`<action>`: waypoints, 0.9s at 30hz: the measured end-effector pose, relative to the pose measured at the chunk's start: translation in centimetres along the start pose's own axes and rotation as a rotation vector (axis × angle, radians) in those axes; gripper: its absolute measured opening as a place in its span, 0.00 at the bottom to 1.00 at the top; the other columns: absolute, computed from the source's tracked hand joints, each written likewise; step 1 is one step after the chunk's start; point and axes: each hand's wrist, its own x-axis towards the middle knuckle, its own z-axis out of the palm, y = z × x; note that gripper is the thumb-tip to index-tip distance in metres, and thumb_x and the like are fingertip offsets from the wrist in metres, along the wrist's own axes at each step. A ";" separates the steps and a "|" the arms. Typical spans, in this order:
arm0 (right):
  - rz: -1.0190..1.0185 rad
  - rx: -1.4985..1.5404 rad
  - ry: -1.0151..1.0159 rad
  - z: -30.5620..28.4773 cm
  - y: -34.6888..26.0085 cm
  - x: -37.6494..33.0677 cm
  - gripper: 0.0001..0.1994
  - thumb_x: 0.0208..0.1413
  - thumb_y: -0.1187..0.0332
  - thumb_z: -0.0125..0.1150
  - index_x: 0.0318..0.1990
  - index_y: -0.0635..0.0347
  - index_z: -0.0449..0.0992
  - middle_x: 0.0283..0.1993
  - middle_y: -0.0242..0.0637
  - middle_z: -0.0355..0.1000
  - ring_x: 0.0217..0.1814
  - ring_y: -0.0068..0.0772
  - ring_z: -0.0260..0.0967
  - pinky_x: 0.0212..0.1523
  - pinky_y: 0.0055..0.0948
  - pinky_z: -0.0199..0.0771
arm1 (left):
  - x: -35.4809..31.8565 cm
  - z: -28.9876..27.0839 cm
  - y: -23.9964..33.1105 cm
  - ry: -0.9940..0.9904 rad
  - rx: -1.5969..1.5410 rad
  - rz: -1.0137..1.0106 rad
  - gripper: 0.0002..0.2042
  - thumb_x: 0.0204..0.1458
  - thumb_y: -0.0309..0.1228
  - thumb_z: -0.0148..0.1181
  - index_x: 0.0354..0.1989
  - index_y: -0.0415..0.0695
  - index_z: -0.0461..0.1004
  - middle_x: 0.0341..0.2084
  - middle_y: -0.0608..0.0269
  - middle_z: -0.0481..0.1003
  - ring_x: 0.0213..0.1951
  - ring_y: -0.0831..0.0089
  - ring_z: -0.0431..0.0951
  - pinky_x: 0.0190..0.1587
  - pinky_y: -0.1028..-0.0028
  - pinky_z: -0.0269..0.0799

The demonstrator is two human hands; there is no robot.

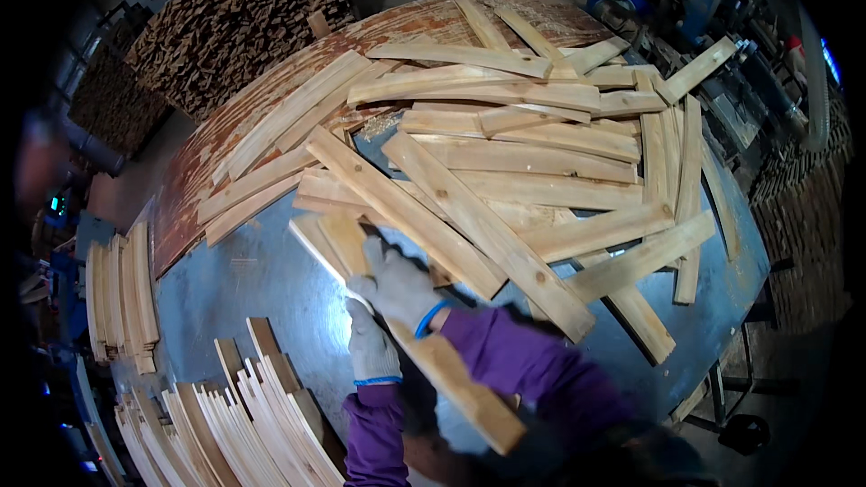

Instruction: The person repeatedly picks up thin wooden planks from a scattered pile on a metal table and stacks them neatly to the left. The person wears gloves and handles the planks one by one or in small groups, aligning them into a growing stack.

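Planks [463, 394], perhaps 2, are clasped by your right hand [401, 287] over the top and left hand [372, 347] along the edge, close together, likely for steadiness.

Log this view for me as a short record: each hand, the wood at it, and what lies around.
Left hand: grey glove, at the left edge of a plank
Right hand: grey glove, laid over the plank, farther up it
Grip: fingers partly hidden, closure unclear
Plank angle: slants from upper left to lower right
Loose planks: crisscrossed heap beyond the hands and to the right
Lined-up planks: close row, lower left
Table: blue-grey top
Background: large wood pile, upper left
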 end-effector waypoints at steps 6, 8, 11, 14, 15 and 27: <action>-0.288 -0.108 0.156 -1.7 6.4 -5.9 0.26 0.66 0.49 0.55 0.64 0.55 0.71 0.60 0.53 0.73 0.62 0.55 0.72 0.62 0.50 0.71 | -5.7 -7.6 -2.1 0.072 0.151 0.066 0.19 0.59 0.28 0.67 0.57 0.37 0.73 0.45 0.59 0.79 0.46 0.68 0.80 0.49 0.69 0.79; -0.146 -0.530 0.311 -8.6 7.4 -8.1 0.32 0.55 0.52 0.69 0.64 0.54 0.67 0.56 0.51 0.74 0.61 0.53 0.72 0.60 0.49 0.73 | -7.4 -9.1 -1.0 0.130 0.039 0.084 0.19 0.56 0.25 0.68 0.55 0.37 0.74 0.44 0.60 0.79 0.41 0.68 0.81 0.46 0.70 0.79; 0.033 -0.717 0.205 -11.7 10.7 -9.6 0.37 0.49 0.54 0.72 0.63 0.57 0.61 0.54 0.52 0.74 0.58 0.52 0.74 0.55 0.48 0.76 | -6.0 -11.6 2.1 0.354 0.553 0.017 0.24 0.56 0.30 0.69 0.60 0.36 0.73 0.43 0.52 0.81 0.42 0.60 0.84 0.44 0.63 0.81; 0.205 -0.549 0.115 -13.3 10.5 -8.5 0.41 0.46 0.52 0.72 0.66 0.60 0.64 0.56 0.56 0.73 0.58 0.55 0.73 0.56 0.48 0.75 | -7.9 -9.5 3.4 0.502 1.027 0.007 0.30 0.53 0.35 0.71 0.62 0.34 0.69 0.48 0.47 0.81 0.46 0.52 0.84 0.48 0.58 0.80; 0.272 -0.447 0.092 -14.2 9.4 -7.8 0.42 0.45 0.51 0.72 0.67 0.61 0.66 0.57 0.57 0.73 0.59 0.57 0.72 0.57 0.48 0.74 | -7.9 -10.0 2.1 0.570 1.316 -0.018 0.33 0.51 0.38 0.72 0.62 0.33 0.69 0.50 0.39 0.80 0.48 0.48 0.83 0.51 0.55 0.78; 0.036 -0.600 0.277 -3.9 4.8 3.8 0.30 0.59 0.62 0.62 0.66 0.65 0.63 0.51 0.58 0.76 0.50 0.53 0.79 0.46 0.49 0.79 | -15.9 -9.9 -3.0 0.524 1.087 -0.093 0.40 0.51 0.43 0.72 0.71 0.39 0.64 0.54 0.39 0.78 0.55 0.45 0.80 0.59 0.58 0.73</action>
